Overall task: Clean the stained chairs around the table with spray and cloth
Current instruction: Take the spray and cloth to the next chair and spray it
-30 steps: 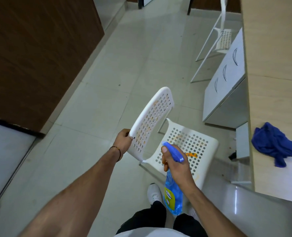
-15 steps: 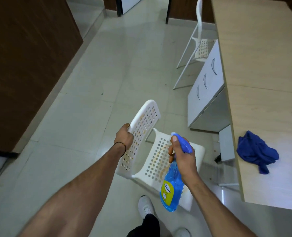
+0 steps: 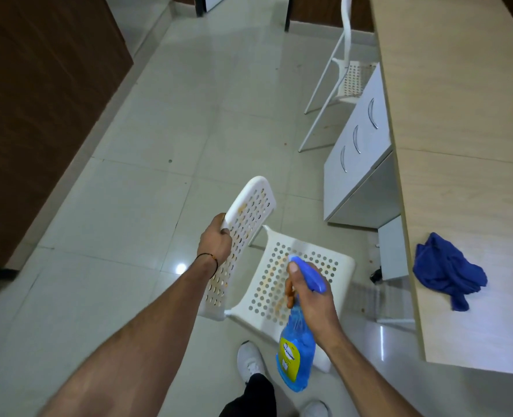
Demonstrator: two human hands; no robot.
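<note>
My left hand [image 3: 216,240] has hold of the white chair [image 3: 341,275] by its backrest [image 3: 250,210]. The fingers are curled over the backrest's left edge, a little below the top corner, and their tips are hidden behind the plastic. The backrest runs as a long perforated panel from near my forearm up and away from me, and orange smears show among its holes. The seat [image 3: 267,284] lies just right of it, facing up and blotched the same orange.

My right hand [image 3: 312,299] grips the blue spray bottle [image 3: 296,353] at its neck, above the near part of the seat. My thumb lies along the top of the blue head and my fingers [image 3: 289,296] are wrapped round the front at the orange trigger. I cannot tell how far the trigger is pressed. The bottle's long axis is close to upright: the base hangs down toward my white shoe [image 3: 250,361] and the yellow label faces left. The nozzle end points away from me, out over the seat.

The blue cloth [image 3: 447,273] lies crumpled on the bench [image 3: 459,130] to my right, well apart from both hands. Beyond it, a drawer unit [image 3: 354,164] sits under the bench, and a second chair [image 3: 347,73] stands farther along.
</note>
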